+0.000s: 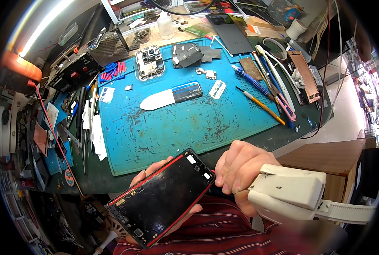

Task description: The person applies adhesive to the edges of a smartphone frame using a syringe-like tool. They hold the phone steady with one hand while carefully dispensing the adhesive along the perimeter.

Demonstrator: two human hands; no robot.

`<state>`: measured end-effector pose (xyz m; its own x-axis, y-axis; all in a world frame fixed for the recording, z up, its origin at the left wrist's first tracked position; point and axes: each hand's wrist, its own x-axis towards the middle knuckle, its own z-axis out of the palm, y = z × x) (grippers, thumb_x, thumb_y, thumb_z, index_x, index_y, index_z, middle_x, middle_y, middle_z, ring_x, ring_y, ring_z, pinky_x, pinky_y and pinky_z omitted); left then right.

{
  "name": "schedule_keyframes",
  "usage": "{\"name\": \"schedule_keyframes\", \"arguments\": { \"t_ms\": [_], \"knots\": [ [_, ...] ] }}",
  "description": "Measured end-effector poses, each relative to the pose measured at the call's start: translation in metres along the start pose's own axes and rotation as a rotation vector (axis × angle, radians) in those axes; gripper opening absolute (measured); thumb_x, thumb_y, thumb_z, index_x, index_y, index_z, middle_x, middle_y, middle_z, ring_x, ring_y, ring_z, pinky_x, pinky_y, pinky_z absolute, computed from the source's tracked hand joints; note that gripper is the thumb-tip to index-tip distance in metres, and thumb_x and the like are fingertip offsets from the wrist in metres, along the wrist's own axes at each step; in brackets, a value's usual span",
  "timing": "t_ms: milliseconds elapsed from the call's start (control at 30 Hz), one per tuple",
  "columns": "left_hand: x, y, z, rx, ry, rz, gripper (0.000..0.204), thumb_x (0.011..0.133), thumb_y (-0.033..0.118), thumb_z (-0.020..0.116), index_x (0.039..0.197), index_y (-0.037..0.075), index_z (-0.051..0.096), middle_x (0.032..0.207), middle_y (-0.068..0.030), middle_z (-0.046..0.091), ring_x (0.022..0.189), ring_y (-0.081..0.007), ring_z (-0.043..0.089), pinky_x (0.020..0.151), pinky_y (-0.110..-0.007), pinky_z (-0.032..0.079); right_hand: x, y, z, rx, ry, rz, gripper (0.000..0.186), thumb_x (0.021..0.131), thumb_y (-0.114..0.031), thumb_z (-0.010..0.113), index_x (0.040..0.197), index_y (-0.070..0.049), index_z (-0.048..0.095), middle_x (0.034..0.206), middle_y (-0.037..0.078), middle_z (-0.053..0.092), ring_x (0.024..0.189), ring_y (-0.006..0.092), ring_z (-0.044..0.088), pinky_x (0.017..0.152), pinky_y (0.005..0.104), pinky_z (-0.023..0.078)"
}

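I have one black phone body (164, 199) before me, low over my lap at the near side of the bench, with two red strips (149, 178) along its long sides and two white patches near its upper end. On the blue mat (130, 144) I count one white blade-shaped tool (157, 102), one pale slotted piece (217, 89), one small circuit board (206, 74), one clear case (143, 79) with a board in it, and one yellow-handled brush (261, 106) toward the right edge.

My left hand (148, 170) grasps the phone body from underneath, fingers along the far edge, thumb at the near one, tilting it diagonally. My right hand (240, 170) is curled beside its right edge; red shows at the fingertips, but I cannot tell whether they pinch it. A cream plastic block (289, 191) hides that wrist.
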<state>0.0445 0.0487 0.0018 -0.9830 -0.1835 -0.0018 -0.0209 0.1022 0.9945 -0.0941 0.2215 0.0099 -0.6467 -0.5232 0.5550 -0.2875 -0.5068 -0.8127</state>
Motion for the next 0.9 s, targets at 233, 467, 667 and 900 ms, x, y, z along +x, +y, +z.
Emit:
{"name": "schedule_keyframes", "arguments": {
  "t_ms": [233,467,667,900],
  "knots": [
    [0.001,0.000,-0.001,0.054,-0.026,0.010,0.068,0.081,0.049,0.079,0.141,0.027,0.053,0.150,-0.0033,0.044,0.144,-0.0186,0.035,0.119,-0.043,0.022,-0.002,-0.001,-0.001,0.002,0.004,0.006,0.018,0.082,0.000,0.071,0.092,-0.008,0.059,0.083,0.005,0.060,0.075,0.0160,0.054,0.066,0.0296,0.053],
    [0.004,0.012,-0.006,0.164,-0.109,-0.073,0.070,0.081,0.046,0.080,0.142,0.026,0.052,0.148,-0.0033,0.045,0.144,-0.0194,0.036,0.119,-0.043,0.023,-0.005,-0.001,-0.003,0.028,-0.004,0.000,0.020,0.079,0.000,0.074,0.093,-0.007,0.061,0.084,0.006,0.061,0.077,0.0177,0.055,0.068,0.0314,0.053],
    [0.002,0.005,-0.002,0.058,-0.044,-0.023,0.073,0.079,0.041,0.083,0.141,0.022,0.051,0.146,-0.0039,0.046,0.142,-0.0197,0.037,0.118,-0.041,0.024,-0.005,-0.003,-0.002,0.032,-0.002,0.006,0.021,0.078,0.001,0.074,0.092,-0.007,0.061,0.084,0.006,0.061,0.077,0.0182,0.056,0.068,0.0315,0.053],
    [0.002,0.000,0.001,-0.030,-0.004,0.025,0.077,0.076,0.037,0.087,0.141,0.020,0.050,0.145,-0.0041,0.047,0.141,-0.0191,0.039,0.118,-0.041,0.024,-0.007,-0.006,-0.002,0.011,0.010,0.007,0.021,0.079,-0.001,0.076,0.093,-0.007,0.061,0.084,0.006,0.061,0.077,0.0181,0.056,0.067,0.0316,0.053]
  ]
}}
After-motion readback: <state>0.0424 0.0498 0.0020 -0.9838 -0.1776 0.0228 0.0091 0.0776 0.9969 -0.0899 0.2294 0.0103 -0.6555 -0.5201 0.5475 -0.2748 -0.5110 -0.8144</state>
